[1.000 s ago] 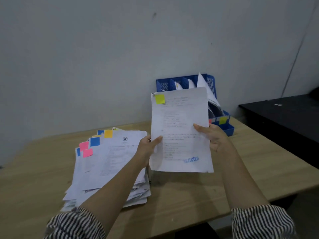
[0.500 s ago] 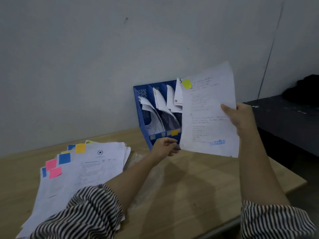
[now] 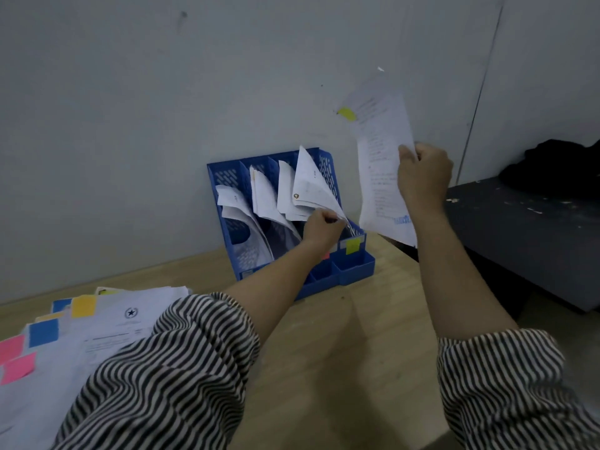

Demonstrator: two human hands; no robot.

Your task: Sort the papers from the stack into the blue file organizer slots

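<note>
The blue file organizer (image 3: 352, 271) stands against the wall on the wooden table, its slots holding curled white papers. My left hand (image 3: 321, 227) reaches into the rightmost slot and grips the lower edge of the papers (image 3: 311, 186) there. My right hand (image 3: 423, 173) holds one sheet (image 3: 381, 177) upright, to the right of the organizer and above it. That sheet has a yellow sticky note at its top and a blue stamp near its bottom. The paper stack (image 3: 107, 323) with coloured sticky notes lies at the lower left.
A yellow label (image 3: 353, 245) marks the front of the organizer's rightmost slot. A dark grey bench (image 3: 526, 238) with a black cloth (image 3: 555, 170) on it stands to the right of the table. The wooden table (image 3: 350, 368) shows bare wood between my arms.
My left hand moved from the organizer's front up into the rightmost slot and took hold of its papers. My right hand lifted the sheet higher and to the right.
</note>
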